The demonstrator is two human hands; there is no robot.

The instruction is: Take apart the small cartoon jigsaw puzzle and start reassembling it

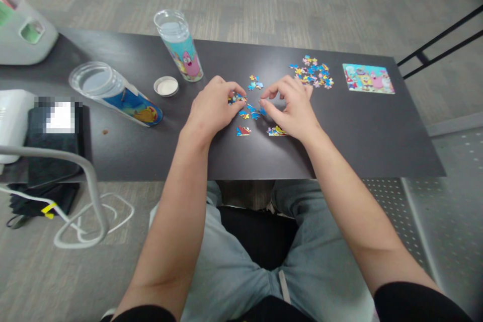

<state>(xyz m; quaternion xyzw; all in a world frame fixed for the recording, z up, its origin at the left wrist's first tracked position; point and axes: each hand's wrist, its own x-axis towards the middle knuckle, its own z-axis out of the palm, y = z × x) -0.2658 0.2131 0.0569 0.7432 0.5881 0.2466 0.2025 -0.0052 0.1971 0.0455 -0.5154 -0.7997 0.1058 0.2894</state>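
My left hand is closed, with thumb and forefinger curled around several jigsaw puzzle pieces on the dark table. Opposite it, my right hand has its thumb and forefinger brought close in a pinch; whatever is between the tips is too small to make out. Blue joined pieces lie between the hands. Just beyond is a small light-blue cluster. Nearer me are a red-and-blue edge section and a yellow section, partly covered by my right hand.
A heap of loose pieces lies beyond my right hand, left of a cartoon picture card. On the left are an upright clear tumbler, a second tumbler, a round lid, a black pouch and a grey cable.
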